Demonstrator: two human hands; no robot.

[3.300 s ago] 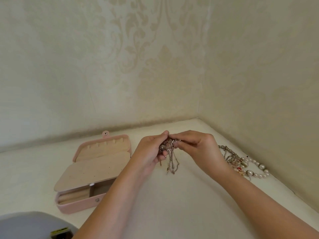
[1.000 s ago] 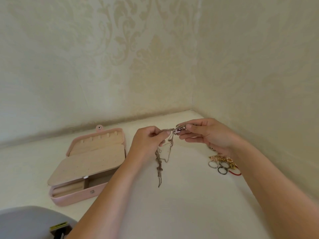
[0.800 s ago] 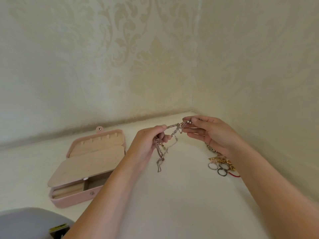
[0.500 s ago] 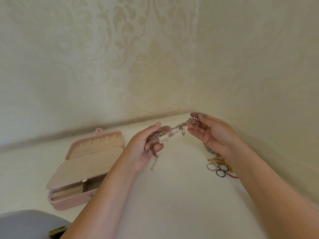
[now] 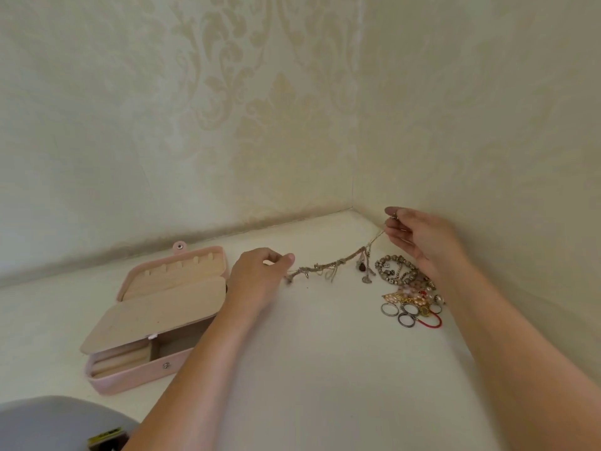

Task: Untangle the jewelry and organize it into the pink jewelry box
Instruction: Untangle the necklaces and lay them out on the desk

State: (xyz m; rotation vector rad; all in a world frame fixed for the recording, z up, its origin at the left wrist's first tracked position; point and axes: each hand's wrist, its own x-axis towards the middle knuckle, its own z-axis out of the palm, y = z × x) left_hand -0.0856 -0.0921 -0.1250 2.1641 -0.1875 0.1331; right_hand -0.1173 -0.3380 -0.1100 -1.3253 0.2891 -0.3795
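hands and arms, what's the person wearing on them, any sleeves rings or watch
Both forearms are bare: no sleeves, watch or bracelet in view. The left hand and right hand show no rings. The right thumbnail looks darkly painted.

We see the open jewelry box [image 5: 156,307] on the table [image 5: 309,369] at the lower left of the frame, its lid lying behind its base. Right of it, at centre, our left hand [image 5: 257,275] and, higher at the right, our right hand [image 5: 419,236] hold a tangled chain [image 5: 335,263] stretched between them. Below the right hand a heap of bracelets [image 5: 400,271] lies on the table, with rings [image 5: 406,315] along its lower edge.
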